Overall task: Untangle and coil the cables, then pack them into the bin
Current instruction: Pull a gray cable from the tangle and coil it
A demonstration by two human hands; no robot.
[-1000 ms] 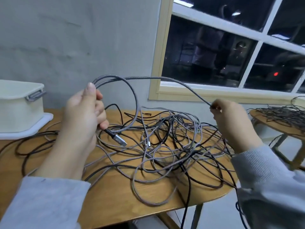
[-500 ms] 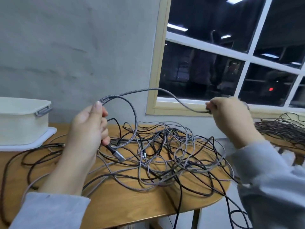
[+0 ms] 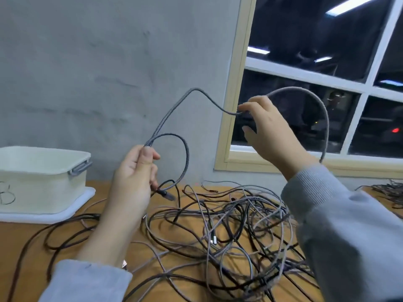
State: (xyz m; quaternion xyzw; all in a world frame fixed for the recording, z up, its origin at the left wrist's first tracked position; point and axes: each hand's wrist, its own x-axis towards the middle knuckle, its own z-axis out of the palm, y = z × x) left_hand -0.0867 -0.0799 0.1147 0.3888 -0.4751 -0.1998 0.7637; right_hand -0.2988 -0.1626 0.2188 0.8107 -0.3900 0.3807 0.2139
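A grey braided cable [image 3: 168,115] is raised above the table. My left hand [image 3: 133,184] grips a small loop of it, and the plug end hangs just right of that hand. The cable arcs up and over to my right hand [image 3: 269,131], which pinches it between thumb and fingertips in front of the window. From there it curves over my right wrist and drops behind my sleeve. A tangle of grey and black cables [image 3: 229,227] lies spread on the wooden table [image 3: 189,286] under both hands. The cream bin [image 3: 41,177] stands at the left on a white lid.
A grey wall is straight ahead, with a cream-framed window [image 3: 233,105] to the right. Another cable pile [image 3: 390,192] lies on a second surface at the far right. Loose black cables [image 3: 43,234] trail across the table's left side in front of the bin.
Both hands have risen with the grey cable. My right hand has moved up and left along it, so the span between the hands is shorter and a new arc hangs over my right wrist.
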